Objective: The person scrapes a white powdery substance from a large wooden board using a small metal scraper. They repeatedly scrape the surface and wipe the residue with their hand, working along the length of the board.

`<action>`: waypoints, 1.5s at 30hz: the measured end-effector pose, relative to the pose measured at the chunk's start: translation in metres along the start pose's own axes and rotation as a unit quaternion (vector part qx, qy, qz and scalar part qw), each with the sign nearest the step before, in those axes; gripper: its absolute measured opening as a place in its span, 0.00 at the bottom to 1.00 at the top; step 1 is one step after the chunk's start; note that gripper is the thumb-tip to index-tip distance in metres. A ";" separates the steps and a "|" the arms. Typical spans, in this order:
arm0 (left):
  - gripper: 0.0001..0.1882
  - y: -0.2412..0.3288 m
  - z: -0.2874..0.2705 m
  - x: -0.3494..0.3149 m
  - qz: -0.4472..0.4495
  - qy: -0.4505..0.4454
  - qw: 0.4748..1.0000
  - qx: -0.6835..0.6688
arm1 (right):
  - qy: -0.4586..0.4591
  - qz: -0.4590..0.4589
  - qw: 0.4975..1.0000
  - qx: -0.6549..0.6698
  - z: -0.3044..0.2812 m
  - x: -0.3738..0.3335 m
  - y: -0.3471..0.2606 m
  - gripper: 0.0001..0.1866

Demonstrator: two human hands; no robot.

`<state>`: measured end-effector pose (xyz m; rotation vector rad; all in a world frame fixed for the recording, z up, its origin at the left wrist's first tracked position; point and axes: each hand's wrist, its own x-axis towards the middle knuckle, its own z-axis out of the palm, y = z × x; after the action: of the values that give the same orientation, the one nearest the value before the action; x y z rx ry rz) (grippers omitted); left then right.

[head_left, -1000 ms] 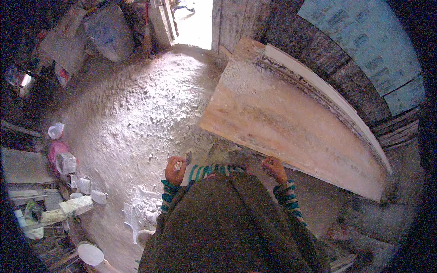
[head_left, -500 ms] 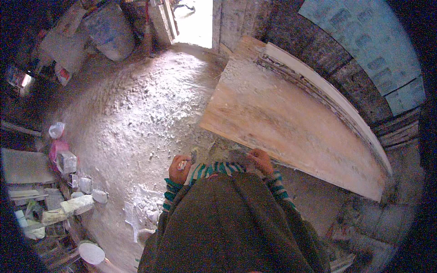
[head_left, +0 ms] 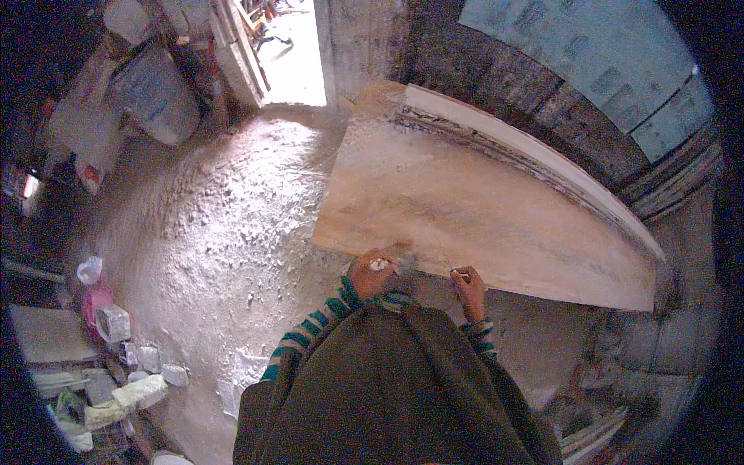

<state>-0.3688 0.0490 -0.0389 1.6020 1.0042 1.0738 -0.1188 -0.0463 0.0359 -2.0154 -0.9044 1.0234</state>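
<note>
My left hand [head_left: 370,273], in a green-and-white striped sleeve, is at the near edge of a wide wooden board [head_left: 465,225]. Its fingers are curled round a small white object [head_left: 379,265] of a kind I cannot make out. A grey smear by its fingertips is too blurred to name. A short way to the right, my right hand [head_left: 469,291] is closed in a pinch at the same edge. Something small and pale may be between its fingertips, too small to name. The hands are apart. A dark brown garment [head_left: 395,380] covers my front.
The dusty floor [head_left: 225,217] has pale crumbs scattered over it. White blocks [head_left: 139,393] and a pink bag [head_left: 97,302] lie at the left. A large barrel [head_left: 159,97] stands by the bright doorway [head_left: 291,62]. A pale raised ledge [head_left: 542,159] runs along the board's far side.
My left hand has moved right, from over the floor to the board's edge, still with the white object. My right hand has shifted slightly right and down. The whole view has turned a little.
</note>
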 end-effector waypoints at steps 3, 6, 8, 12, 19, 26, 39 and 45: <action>0.10 -0.027 -0.020 0.023 -0.169 0.002 0.981 0.098 | 0.035 -0.029 0.998 -0.040 -0.023 -0.001 0.024 0.13; 0.10 -0.052 -0.114 0.036 -0.122 0.118 0.985 0.046 | 0.061 -0.113 0.990 -0.059 -0.051 -0.008 0.028 0.12; 0.08 -0.100 -0.172 0.027 -0.069 0.246 0.966 0.041 | 0.083 -0.089 0.990 -0.077 -0.069 0.002 0.029 0.12; 0.10 -0.050 -0.181 0.066 0.025 0.235 0.966 0.109 | 0.179 -0.080 0.980 -0.016 -0.102 0.013 0.059 0.13; 0.10 0.004 0.137 0.146 0.017 0.037 0.999 -0.007 | 0.184 -0.006 0.981 -0.062 -0.149 0.032 0.059 0.13; 0.07 -0.004 0.280 0.172 -0.091 -0.039 0.995 -0.018 | 0.187 0.031 0.959 -0.211 -0.206 0.058 0.077 0.14; 0.05 -0.019 -0.043 0.121 -0.102 0.234 0.965 0.054 | -0.053 -0.162 0.928 -0.331 -0.205 0.214 0.051 0.17; 0.08 0.012 0.070 0.105 -0.146 0.093 0.984 -0.049 | -0.137 -0.298 0.889 -0.319 -0.114 0.209 -0.059 0.17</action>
<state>-0.2708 0.1272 -0.0202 1.2447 1.2475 1.0642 0.0560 0.1248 0.0575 -1.8687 -2.0773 0.7035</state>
